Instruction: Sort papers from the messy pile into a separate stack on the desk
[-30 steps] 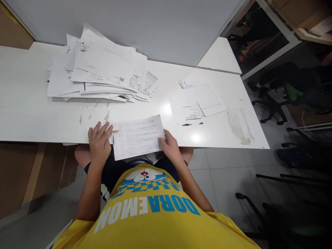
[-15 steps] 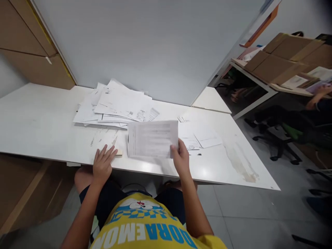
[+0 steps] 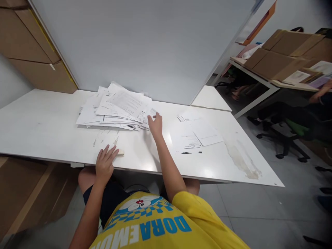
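Matt paper [image 3: 124, 103] on a glossy table [image 3: 57, 138]
It shines smooth at me, bar one scuffed patch [image 3: 242, 160]; the boxes [image 3: 55, 79] look dull cardboard, the shirt [image 3: 207, 224] matt cloth.

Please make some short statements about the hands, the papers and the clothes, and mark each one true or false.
1. The left hand is at a small pale block. True.
2. The right hand is at the right side of the large paper pile. True.
3. All papers lie in one pile. False: other papers lie farther right.
4. The person wears green. False: the shirt is yellow.
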A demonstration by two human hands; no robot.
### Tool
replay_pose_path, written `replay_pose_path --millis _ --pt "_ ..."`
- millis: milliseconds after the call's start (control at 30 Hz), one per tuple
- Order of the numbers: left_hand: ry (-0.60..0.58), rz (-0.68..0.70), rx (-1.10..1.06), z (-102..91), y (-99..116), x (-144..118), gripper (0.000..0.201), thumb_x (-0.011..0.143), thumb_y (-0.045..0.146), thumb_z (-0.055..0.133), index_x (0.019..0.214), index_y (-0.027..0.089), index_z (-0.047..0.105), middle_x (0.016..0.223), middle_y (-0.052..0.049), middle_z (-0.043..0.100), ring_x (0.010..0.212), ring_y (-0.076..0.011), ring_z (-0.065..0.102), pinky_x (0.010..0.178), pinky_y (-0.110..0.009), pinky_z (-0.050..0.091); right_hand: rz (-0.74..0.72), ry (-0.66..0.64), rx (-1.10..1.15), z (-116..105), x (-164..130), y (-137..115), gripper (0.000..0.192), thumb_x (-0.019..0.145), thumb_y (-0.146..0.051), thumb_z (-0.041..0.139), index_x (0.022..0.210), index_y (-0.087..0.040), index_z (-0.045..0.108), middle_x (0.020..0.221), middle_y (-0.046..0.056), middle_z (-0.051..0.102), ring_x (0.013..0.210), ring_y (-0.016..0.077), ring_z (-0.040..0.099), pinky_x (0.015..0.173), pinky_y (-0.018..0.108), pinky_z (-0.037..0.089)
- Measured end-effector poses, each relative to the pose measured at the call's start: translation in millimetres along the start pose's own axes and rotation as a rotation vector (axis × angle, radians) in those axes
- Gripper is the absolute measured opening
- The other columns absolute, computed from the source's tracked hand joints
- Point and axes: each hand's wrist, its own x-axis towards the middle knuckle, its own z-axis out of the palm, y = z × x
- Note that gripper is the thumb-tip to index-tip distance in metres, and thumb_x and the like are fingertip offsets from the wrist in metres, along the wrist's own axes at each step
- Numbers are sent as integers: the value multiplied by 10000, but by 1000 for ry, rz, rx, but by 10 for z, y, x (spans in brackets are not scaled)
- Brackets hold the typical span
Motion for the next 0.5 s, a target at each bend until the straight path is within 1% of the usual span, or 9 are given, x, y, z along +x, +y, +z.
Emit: replay_pose_path --millis 100,167,200,233,300,367,433,500 --pt "-3 1 18 -3 -17 -7 693 837 -2 304 1442 277 496 1385 -61 633 1491 -219 346 1169 -483 339 -109 18 -75 -319 -457 367 494 914 -390 490 1344 -150 529 1208 170 601 1095 286 584 949 448 492" --pt "-21 -6 18 -14 -20 0 703 838 10 325 1463 295 473 1391 -62 628 1487 -236 354 1168 -498 340 -175 72 -191 -602 -669 617 455 919 -367 457 1311 -162 564 1170 163 619 1062 288 585 938 463 488" --pt "-33 -9 13 -21 -16 11 702 841 19 343 1471 302 463 1389 -67 629 1480 -248 369 1164 -509 343 -183 115 -268 -761 -735 734 445 921 -357 443 1297 -159 576 1166 168 623 1066 294 581 948 477 478" --pt "-45 -15 9 -28 -8 29 691 848 33 365 1476 307 458 1385 -74 632 1467 -262 391 1161 -521 347 -171 160 -354 -926 -779 844 446 920 -354 439 1291 -152 581 1180 177 621 1086 306 572 964 493 464" --pt "-58 -34 8 -39 16 91 635 877 84 420 1471 302 464 1370 -91 639 1425 -291 449 1150 -544 355 -106 222 -536 -1248 -827 1043 486 910 -378 468 1316 -130 566 1286 210 586 1193 346 526 1022 538 414" --pt "-77 -17 4 -41 33 188 565 909 161 485 1462 278 471 1358 -111 639 1363 -314 509 1132 -550 375 -12 236 -690 -1512 -870 1206 579 897 -428 514 1375 -100 519 1435 247 491 1327 391 429 1087 581 340" --pt "-108 47 -15 -21 26 315 532 926 219 528 1454 257 475 1317 -127 650 1268 -314 574 1112 -537 403 66 211 -773 -1681 -926 1322 648 897 -472 531 1409 -77 485 1517 265 409 1397 408 357 1126 590 286" --pt "-150 130 -62 31 -5 468 500 934 239 541 1432 260 500 1210 -120 677 1141 -292 627 1070 -504 447 93 188 -786 -1762 -966 1391 626 911 -485 519 1385 -76 512 1504 261 431 1389 395 376 1139 561 285"
